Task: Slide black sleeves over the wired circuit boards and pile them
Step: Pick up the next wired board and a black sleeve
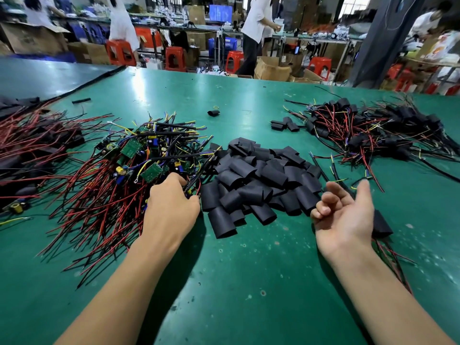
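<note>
A tangle of bare green circuit boards [129, 155] with red, black and yellow wires lies left of centre on the green table [249, 282]. My left hand [171, 202] rests on its right edge, fingers curled into the wires. A heap of short black sleeves [258, 180] fills the middle. My right hand [346, 215] hovers palm-up just right of that heap, fingers loosely apart and holding nothing. One sleeved board [379, 225] with wires lies under and behind this hand. A pile of sleeved boards [368, 130] sits at the far right.
More sleeved, red-wired boards [32, 145] are heaped at the far left. Stray sleeves [285, 124] and one single sleeve [213, 112] lie further back. Beyond the table stand people in white, red stools [175, 58] and cardboard boxes [272, 68].
</note>
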The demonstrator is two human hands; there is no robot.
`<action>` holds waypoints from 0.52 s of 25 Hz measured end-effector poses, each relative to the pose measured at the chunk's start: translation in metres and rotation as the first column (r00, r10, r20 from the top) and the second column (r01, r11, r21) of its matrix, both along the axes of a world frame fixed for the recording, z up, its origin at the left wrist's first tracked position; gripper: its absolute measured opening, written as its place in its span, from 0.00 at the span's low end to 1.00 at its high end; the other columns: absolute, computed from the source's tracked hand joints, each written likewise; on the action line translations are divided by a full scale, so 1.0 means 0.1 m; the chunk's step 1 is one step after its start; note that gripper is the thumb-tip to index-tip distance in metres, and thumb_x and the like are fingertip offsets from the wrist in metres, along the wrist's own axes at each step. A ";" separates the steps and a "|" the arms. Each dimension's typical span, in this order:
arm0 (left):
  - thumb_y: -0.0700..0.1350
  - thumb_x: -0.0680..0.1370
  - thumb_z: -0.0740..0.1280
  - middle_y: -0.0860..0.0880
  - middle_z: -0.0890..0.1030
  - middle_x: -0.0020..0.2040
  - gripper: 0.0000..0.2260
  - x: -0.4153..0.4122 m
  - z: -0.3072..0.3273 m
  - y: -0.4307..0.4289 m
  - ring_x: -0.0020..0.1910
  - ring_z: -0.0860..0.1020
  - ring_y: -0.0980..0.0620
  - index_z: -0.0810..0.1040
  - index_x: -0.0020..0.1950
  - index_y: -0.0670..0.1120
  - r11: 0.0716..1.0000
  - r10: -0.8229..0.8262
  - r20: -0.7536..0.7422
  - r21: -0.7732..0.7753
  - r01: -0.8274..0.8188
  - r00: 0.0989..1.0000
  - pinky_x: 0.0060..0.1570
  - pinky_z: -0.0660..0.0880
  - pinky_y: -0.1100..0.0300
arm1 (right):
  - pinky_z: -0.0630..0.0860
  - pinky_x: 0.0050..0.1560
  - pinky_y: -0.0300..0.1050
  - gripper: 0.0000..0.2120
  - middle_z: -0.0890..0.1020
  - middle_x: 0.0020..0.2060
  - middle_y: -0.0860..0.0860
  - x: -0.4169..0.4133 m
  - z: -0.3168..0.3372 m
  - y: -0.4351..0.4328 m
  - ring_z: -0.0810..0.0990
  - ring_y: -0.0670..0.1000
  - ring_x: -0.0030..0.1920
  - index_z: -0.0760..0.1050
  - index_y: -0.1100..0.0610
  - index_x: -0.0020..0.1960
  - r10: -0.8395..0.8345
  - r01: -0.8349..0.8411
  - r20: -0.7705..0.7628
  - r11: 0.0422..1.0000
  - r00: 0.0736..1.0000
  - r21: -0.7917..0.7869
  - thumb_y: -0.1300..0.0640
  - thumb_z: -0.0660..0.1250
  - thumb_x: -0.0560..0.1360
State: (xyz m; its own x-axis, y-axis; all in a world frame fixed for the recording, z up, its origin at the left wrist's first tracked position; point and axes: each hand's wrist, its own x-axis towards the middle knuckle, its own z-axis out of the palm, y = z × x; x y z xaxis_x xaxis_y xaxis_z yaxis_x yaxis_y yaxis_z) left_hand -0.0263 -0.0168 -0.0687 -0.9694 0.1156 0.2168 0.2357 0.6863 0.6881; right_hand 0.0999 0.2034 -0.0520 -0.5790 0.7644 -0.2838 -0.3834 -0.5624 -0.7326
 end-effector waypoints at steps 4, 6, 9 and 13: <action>0.46 0.73 0.71 0.45 0.81 0.41 0.11 0.05 0.02 -0.01 0.43 0.78 0.40 0.71 0.51 0.50 0.999 -0.028 -0.043 -0.045 0.026 0.999 0.45 0.77 0.48 | 0.64 0.23 0.34 0.24 0.76 0.23 0.48 -0.04 -0.07 -0.12 0.68 0.45 0.22 0.78 0.55 0.38 0.026 -0.059 0.124 0.961 0.992 0.270 0.38 0.59 0.81; 0.47 0.73 0.71 0.45 0.81 0.42 0.07 0.06 0.02 -0.01 0.43 0.78 0.41 0.75 0.49 0.52 0.994 -0.025 -0.004 -0.103 0.024 1.000 0.44 0.77 0.50 | 0.64 0.23 0.34 0.23 0.77 0.24 0.50 -0.05 -0.10 -0.15 0.68 0.45 0.22 0.79 0.55 0.39 0.054 -0.112 0.164 0.921 0.985 0.374 0.39 0.60 0.81; 0.48 0.74 0.70 0.46 0.82 0.42 0.02 0.05 0.03 -0.01 0.42 0.79 0.41 0.80 0.45 0.53 0.990 -0.024 -0.030 -0.138 0.019 0.999 0.43 0.79 0.50 | 0.67 0.24 0.35 0.23 0.78 0.26 0.52 -0.04 -0.13 -0.17 0.70 0.46 0.23 0.80 0.56 0.40 0.083 -0.172 0.200 0.859 0.976 0.482 0.39 0.61 0.80; 0.49 0.75 0.69 0.47 0.82 0.40 0.05 0.06 0.02 0.00 0.41 0.80 0.42 0.82 0.43 0.50 0.982 -0.037 -0.049 -0.188 0.027 0.998 0.41 0.79 0.52 | 0.68 0.25 0.34 0.21 0.79 0.26 0.53 -0.05 -0.15 -0.20 0.70 0.46 0.23 0.80 0.56 0.41 0.109 -0.207 0.208 0.814 0.972 0.542 0.40 0.62 0.80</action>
State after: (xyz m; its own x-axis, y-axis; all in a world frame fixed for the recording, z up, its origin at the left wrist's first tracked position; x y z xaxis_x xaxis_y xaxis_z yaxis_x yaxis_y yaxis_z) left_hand -0.0205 -0.0172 -0.0671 -0.9523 0.1900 0.2388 0.2923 0.7932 0.5343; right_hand 0.0951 0.1834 -0.0671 -0.6898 0.7213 0.0629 -0.1750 -0.0818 -0.9812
